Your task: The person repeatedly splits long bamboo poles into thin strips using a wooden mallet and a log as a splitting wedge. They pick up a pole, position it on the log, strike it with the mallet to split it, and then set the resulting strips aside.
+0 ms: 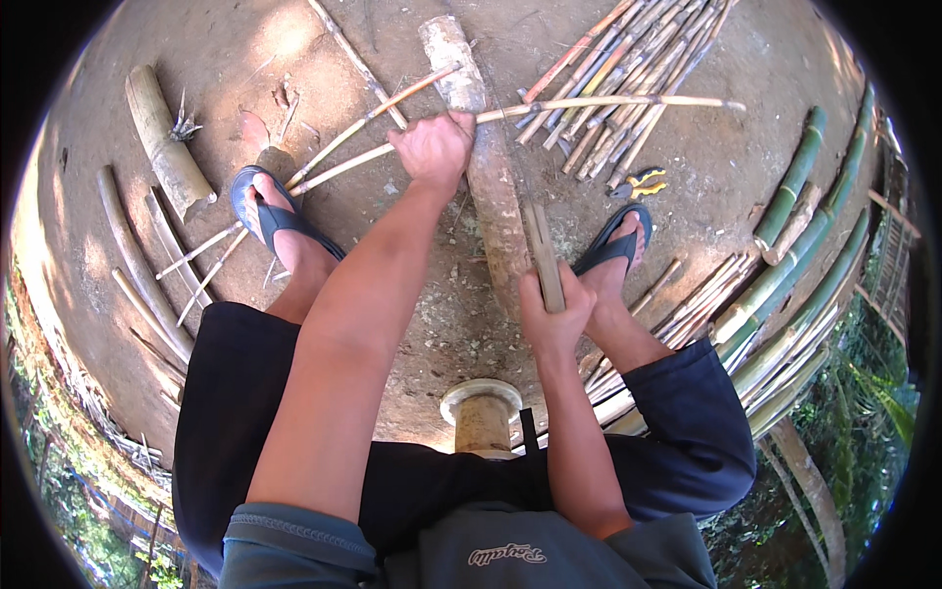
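Note:
My left hand [437, 149] is closed round a long thin bamboo stick [608, 101], pressing it across a log [498, 211] between my feet. The stick's far end sticks out to the right of the log. My right hand [557, 306] grips the wooden handle [544, 250] of a long thin blade, seen nearly edge-on; saw or knife, I cannot tell. Its blade runs up from the handle and meets the stick just right of the log. A second stick [368, 120] slants from my left sandal [280, 216] to the log's upper part.
A pile of cut bamboo sticks [633, 79] lies at the upper right. Yellow-handled pliers [640, 184] rest beside my right sandal [618, 240]. Green bamboo poles [793, 182] and more sticks lie along the right. A thick bamboo piece [167, 142] is at the left.

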Action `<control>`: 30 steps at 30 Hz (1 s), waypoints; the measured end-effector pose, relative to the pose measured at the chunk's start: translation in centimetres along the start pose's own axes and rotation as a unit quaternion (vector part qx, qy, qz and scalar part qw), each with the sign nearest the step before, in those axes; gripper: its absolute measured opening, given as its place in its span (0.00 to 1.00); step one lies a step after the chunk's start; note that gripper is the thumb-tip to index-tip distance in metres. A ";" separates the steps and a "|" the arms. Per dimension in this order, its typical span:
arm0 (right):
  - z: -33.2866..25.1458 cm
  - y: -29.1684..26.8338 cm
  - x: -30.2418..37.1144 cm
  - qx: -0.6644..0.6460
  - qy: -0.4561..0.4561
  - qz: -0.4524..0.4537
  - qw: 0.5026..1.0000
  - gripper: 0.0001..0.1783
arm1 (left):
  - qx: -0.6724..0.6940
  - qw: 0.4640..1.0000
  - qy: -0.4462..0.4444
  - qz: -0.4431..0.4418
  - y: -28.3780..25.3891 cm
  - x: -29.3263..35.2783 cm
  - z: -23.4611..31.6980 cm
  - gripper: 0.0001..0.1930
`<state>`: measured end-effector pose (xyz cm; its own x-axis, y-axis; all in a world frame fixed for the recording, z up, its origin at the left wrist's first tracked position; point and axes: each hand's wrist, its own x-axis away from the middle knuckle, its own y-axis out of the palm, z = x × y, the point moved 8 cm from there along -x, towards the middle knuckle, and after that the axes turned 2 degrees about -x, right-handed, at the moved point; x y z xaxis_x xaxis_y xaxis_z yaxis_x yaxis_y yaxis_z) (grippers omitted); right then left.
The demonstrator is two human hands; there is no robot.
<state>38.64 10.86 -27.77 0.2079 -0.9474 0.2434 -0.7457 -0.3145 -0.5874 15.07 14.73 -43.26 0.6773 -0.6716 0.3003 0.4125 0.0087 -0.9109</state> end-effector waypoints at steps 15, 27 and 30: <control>2.0 -0.4 1.8 -0.008 -0.001 0.008 1.000 0.06 | -0.009 1.000 0.005 0.016 0.7 -0.5 -0.7 0.28; -0.2 -2.0 1.4 0.003 -0.015 0.006 1.000 0.05 | -0.011 1.000 -0.008 0.003 0.0 -0.6 -0.3 0.29; 1.4 -0.4 -1.2 -0.006 0.025 -0.001 1.000 0.05 | -0.013 1.000 -0.011 -0.015 0.1 -0.7 0.1 0.29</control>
<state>39.55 12.08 -28.89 0.1775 -0.9427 0.2825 -0.7535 -0.3148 -0.5772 14.70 15.23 -43.52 0.6778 -0.6554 0.3332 0.4169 -0.0307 -0.9084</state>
